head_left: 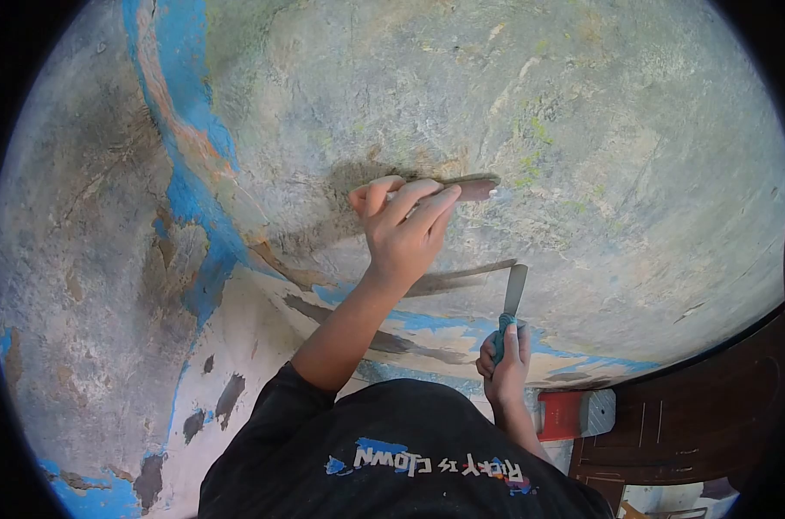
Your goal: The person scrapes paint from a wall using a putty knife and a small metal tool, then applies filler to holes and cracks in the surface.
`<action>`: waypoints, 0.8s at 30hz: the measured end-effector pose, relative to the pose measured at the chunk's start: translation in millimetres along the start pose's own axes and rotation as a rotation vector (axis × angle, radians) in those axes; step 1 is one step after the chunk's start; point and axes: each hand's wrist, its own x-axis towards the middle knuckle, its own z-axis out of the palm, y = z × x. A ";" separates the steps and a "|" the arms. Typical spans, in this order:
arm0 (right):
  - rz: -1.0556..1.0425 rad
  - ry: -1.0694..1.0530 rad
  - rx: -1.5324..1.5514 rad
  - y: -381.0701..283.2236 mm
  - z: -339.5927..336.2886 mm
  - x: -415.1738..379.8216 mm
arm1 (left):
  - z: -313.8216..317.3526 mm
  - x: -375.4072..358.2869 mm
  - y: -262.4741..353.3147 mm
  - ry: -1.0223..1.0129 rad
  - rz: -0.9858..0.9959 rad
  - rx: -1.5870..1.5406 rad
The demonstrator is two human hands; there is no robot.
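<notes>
Jutting from left hand (403,232), brown strip (476,190); upward from right hand (507,365), scraper (514,292).

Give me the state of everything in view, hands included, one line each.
Left hand: closed on the brown strip.
Brown strip: held, one end jutting out.
Right hand: wrapped around the flat-bladed tool.
Flat-bladed tool: held, blade upward.
Wall: rough, patchy, worn.
Blue paint: broken into ragged patches.
Black T-shirt: worn.
Red object: only partly visible.
Dark brown panel: marked with pale lines.
</notes>
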 end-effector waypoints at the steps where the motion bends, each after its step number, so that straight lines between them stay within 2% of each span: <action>1: 0.001 0.003 -0.012 -1.8 1.2 -0.2 | 0.6 -2.8 0.1 -0.009 0.010 -0.010; 4: -0.003 -0.001 -0.038 -3.1 -1.6 -1.4 | 4.6 -18.2 0.3 -0.013 0.037 -0.035; 10: 0.012 -0.014 -0.056 -7.3 -3.7 -0.7 | 3.3 2.1 -6.2 0.063 0.015 0.002; 16: 0.018 -0.010 -0.058 -8.6 -5.1 0.1 | 0.6 -6.0 4.3 -0.025 0.072 0.012; 20: 0.026 -0.038 -0.062 -10.1 -11.0 0.8 | -5.7 17.4 -8.9 0.061 0.017 0.039; 23: -0.009 -0.039 -0.060 -13.1 -15.1 3.0 | -3.7 6.8 1.4 -0.089 0.053 -0.050; 24: -0.009 -0.026 -0.058 -12.2 -13.9 3.3 | -4.1 5.1 3.4 -0.084 0.058 -0.038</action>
